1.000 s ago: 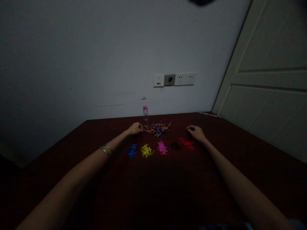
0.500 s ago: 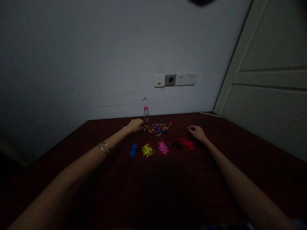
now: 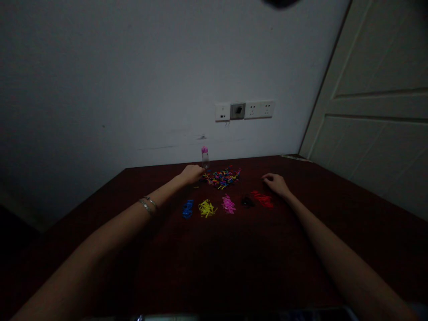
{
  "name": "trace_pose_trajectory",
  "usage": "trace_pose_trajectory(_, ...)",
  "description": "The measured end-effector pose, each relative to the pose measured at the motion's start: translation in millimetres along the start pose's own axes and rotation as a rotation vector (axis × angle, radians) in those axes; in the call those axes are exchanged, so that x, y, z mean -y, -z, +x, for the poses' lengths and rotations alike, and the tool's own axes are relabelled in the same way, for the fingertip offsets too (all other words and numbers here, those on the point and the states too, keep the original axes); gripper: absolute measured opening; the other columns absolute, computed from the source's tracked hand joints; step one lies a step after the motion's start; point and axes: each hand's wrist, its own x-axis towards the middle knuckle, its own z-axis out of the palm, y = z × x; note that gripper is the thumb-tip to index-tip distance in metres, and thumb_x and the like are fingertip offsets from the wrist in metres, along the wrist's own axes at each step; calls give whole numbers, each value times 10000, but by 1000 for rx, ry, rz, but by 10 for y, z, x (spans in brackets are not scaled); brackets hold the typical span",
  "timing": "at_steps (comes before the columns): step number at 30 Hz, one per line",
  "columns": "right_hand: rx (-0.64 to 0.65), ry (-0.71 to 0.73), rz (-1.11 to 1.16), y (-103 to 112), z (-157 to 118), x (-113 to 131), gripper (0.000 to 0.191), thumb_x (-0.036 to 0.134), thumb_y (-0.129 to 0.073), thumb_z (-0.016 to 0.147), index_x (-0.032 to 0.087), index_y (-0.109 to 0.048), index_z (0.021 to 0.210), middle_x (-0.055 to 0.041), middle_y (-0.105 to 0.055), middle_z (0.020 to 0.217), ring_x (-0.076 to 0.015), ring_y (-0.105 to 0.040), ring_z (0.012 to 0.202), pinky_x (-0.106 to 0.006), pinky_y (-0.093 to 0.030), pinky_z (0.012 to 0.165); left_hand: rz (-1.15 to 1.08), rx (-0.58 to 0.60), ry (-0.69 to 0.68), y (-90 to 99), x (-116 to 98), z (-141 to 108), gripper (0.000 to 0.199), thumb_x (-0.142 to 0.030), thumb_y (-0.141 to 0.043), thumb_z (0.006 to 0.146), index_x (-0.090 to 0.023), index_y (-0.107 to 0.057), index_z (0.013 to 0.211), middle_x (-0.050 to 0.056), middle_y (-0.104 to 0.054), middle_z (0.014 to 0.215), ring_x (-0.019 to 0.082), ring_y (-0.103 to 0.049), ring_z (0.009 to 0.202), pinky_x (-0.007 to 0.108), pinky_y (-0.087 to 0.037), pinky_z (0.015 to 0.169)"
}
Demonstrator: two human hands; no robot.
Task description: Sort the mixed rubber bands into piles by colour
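My left hand lies at the left edge of a mixed pile of small colourful strips that look like rubber bands. Its fingers are bent together; whatever is between them is hidden. A tiny yellow strip lies just below this hand. To the right of the pile, my right hand rests on the table with fingers curled and nothing visible in them. Nearer me, separate heaps form a row: blue, yellow, pink, black and red. The red heap is closest to my right hand.
A clear bottle with a pink top stands behind the pile, near the wall. Sockets and switches are mounted above the dark red table. A pale panelled door is on the right. Light is dim.
My left hand has shifted slightly right, its fingers now at the pile's edge. The tiny yellow strip below it has come into view. My right hand stays in place; the view has moved slightly.
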Motion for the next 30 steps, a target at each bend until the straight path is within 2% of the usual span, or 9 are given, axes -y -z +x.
trace_pose_trajectory(5,-12,11,-7,-19,18,-30,248,223,-488,753,157,-686,887,-74,-691,893,-191,-626,831,-282,-455,775,-78,8,34,71,44,-52,144,-195,-543,688,-173,-661,766,69,-657,828,179,-570,805,225,-373,697)
trace_pose_trajectory(10,-22,13,-11,-36,29,-50,243,229,-489,746,167,-688,870,-70,-691,884,-199,-626,827,-292,-456,773,-300,181,-66,115,205,-162,115,-132,-564,584,-160,-660,641,-4,-626,632,108,-533,604,189,-359,589)
trace_pose_trajectory(16,-32,19,-5,-35,24,-48,244,228,-486,743,171,-690,864,-68,-693,894,-201,-625,845,-297,-454,789,-615,384,15,35,380,-427,93,-145,-626,518,-165,-668,599,-39,-613,551,79,-510,533,168,-346,534)
trace_pose_trajectory(19,-21,11,-2,-32,24,-47,248,229,-482,748,168,-688,871,-69,-693,903,-196,-625,850,-289,-453,792,-711,510,46,-17,405,-559,111,-193,-661,517,-165,-678,624,-29,-627,566,86,-519,537,170,-349,527)
trace_pose_trajectory(21,-12,7,0,-33,27,-49,249,233,-486,749,165,-688,877,-72,-693,902,-198,-625,847,-291,-452,791,-765,541,56,-33,407,-617,171,-227,-677,517,-165,-690,677,-18,-639,596,94,-530,556,175,-356,531)
trace_pose_trajectory(25,-14,23,-11,-39,35,-61,246,224,-492,745,161,-689,879,-73,-694,887,-197,-625,831,-297,-452,789,-837,400,124,-61,458,-622,263,-240,-670,525,-154,-697,772,-7,-640,617,94,-526,564,177,-362,532)
trace_pose_trajectory(30,-17,39,-23,-44,41,-75,249,219,-487,746,164,-690,879,-72,-693,892,-198,-625,830,-300,-453,788,-811,146,300,-242,670,-502,187,-203,-588,584,-136,-670,738,1,-621,611,104,-529,573,188,-399,535)
